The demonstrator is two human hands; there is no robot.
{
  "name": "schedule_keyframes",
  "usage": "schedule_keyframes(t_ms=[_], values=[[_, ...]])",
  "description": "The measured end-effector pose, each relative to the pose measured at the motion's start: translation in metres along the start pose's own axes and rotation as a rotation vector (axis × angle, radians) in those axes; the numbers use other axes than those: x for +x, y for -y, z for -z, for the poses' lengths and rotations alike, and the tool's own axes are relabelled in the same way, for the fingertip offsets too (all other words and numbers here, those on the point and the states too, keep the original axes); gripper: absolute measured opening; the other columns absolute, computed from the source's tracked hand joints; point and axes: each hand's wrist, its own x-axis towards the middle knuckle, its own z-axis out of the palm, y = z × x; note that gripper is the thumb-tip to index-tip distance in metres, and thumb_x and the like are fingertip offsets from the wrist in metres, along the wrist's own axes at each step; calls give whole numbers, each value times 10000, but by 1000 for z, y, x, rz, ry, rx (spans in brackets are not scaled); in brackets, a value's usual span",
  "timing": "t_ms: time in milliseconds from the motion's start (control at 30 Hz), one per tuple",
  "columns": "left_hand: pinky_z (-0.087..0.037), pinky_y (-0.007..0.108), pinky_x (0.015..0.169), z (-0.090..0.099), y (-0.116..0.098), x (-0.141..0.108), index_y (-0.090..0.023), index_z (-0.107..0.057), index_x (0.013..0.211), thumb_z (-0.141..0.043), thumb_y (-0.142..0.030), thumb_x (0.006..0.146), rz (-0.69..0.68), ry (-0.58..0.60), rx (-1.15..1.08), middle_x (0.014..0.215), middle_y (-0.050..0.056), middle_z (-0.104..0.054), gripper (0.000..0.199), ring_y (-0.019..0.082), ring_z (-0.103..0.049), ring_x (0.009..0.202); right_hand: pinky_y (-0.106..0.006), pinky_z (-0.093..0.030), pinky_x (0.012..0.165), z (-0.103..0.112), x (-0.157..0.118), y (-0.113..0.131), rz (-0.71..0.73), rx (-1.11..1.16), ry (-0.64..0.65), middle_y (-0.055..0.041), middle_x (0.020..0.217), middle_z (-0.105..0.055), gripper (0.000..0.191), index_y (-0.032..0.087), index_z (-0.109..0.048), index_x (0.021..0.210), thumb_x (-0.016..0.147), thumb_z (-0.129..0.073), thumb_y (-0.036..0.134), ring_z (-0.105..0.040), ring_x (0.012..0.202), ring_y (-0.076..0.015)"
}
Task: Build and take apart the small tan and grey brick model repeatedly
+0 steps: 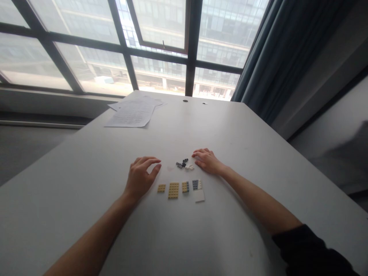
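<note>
My left hand (143, 173) rests on the white table with thumb and fingers apart, holding nothing. My right hand (207, 161) lies at the right of a small pile of dark grey pieces (182, 164) and white pieces (189, 167), its fingers spread and nothing in them. Nearer to me is a row of studded plates: a small tan plate (161, 188), a larger tan plate (173, 190), a tan and dark grey one (185, 187), and a dark grey and white one (197, 184). A smooth white square (199, 196) lies just below the last.
Printed paper sheets (130, 115) lie at the table's far left. A dark round spot (185, 101) and a smaller mark (204, 103) show near the far edge of the table (218, 126). Beyond stand windows and a dark curtain (267, 57).
</note>
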Motion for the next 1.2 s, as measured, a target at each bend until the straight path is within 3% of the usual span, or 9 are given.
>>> schedule_keyframes(t_ms=[200, 267, 400, 467, 533, 733, 1000, 1200], values=[[-435, 384, 861, -4, -4, -1, -215, -677, 870, -542, -315, 860, -76, -59, -12, 941, 38, -691, 168, 219, -597, 918, -425, -338, 979, 7, -41, -1, -8, 186, -82, -81, 1152, -598, 172, 204, -636, 993, 845, -603, 285, -470, 1109, -232], [-432, 380, 860, -3, -8, -2, -216, -677, 873, -545, -301, 859, -125, -64, -18, 942, 38, -691, 158, 215, -598, 910, -381, -384, 921, 8, -58, 3, -29, 397, -72, -83, 1141, -595, 203, 201, -636, 981, 857, -583, 351, -497, 1067, -222], [-422, 374, 858, -3, -12, -6, -212, -677, 877, -542, -273, 861, -211, -33, -21, 947, 43, -693, 149, 210, -596, 913, -304, -437, 774, 10, -82, 8, -201, 905, -41, -59, 1075, -614, 357, 206, -617, 1033, 872, -513, 507, -558, 887, -178], [-415, 373, 859, -3, -12, -7, -207, -676, 888, -540, -266, 865, -234, -17, -12, 951, 47, -693, 150, 208, -591, 918, -306, -440, 779, 11, -87, 9, -242, 983, -39, -51, 1037, -624, 390, 204, -616, 1041, 869, -502, 535, -561, 854, -170], [-410, 371, 858, -4, -12, -7, -208, -677, 892, -539, -267, 867, -242, -8, -5, 953, 47, -694, 152, 207, -588, 924, -325, -440, 820, 13, -90, 11, -203, 867, -48, -62, 1060, -612, 352, 201, -628, 1008, 861, -534, 507, -559, 902, -182], [-405, 369, 867, -4, -11, -7, -213, -680, 891, -533, -266, 868, -229, 12, 11, 965, 46, -694, 159, 204, -585, 939, -413, -365, 993, 8, -96, 27, 13, 237, -84, -84, 1127, -586, 199, 204, -628, 1013, 831, -628, 285, -474, 1099, -228], [-405, 372, 861, -4, -12, -7, -230, -687, 905, -538, -271, 860, -239, 38, 13, 973, 44, -695, 161, 210, -586, 952, -436, -377, 975, 0, -96, 25, 15, 162, -91, -86, 1143, -594, 256, 218, -612, 1085, 841, -628, 291, -493, 1092, -234], [-398, 366, 858, -3, -11, -7, -220, -680, 901, -529, -271, 869, -252, 36, 29, 953, 46, -697, 163, 208, -590, 935, -417, -386, 963, 0, -97, 25, 0, 175, -106, -80, 1124, -603, 186, 212, -636, 1045, 874, -566, 231, -498, 1071, -219]])
